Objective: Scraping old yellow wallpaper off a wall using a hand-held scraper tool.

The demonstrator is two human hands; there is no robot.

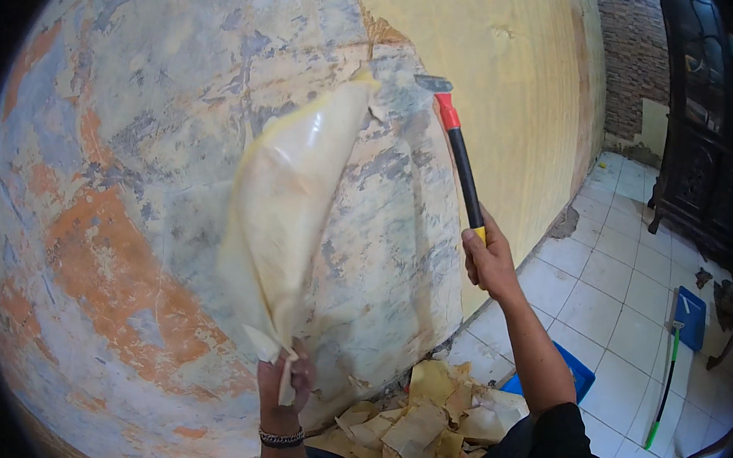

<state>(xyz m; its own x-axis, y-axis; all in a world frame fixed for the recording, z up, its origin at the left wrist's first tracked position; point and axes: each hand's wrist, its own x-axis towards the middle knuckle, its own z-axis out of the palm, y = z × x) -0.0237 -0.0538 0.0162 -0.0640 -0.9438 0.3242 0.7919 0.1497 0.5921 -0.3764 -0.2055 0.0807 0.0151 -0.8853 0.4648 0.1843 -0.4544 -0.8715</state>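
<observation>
My left hand (286, 378) is closed around the lower end of a large peeled sheet of pale yellow paint (288, 184), which stands up in front of the bare wall and curls at its edges. My right hand (491, 258) grips the yellow end of a long-handled scraper (465, 163) with a black and red handle. The scraper's flat grey head points up, beside the border between the stripped wall (173, 171) and the yellow painted wall (508, 76). Whether the blade touches the wall I cannot tell.
Peeled paint pieces (420, 427) lie heaped at the wall's foot below me. A blue tray (575, 370) is partly behind my right arm. On the white tiled floor (588, 311) lies a blue dustpan (689, 317) with a green and black handle. A dark wooden cabinet (707, 170) stands at right.
</observation>
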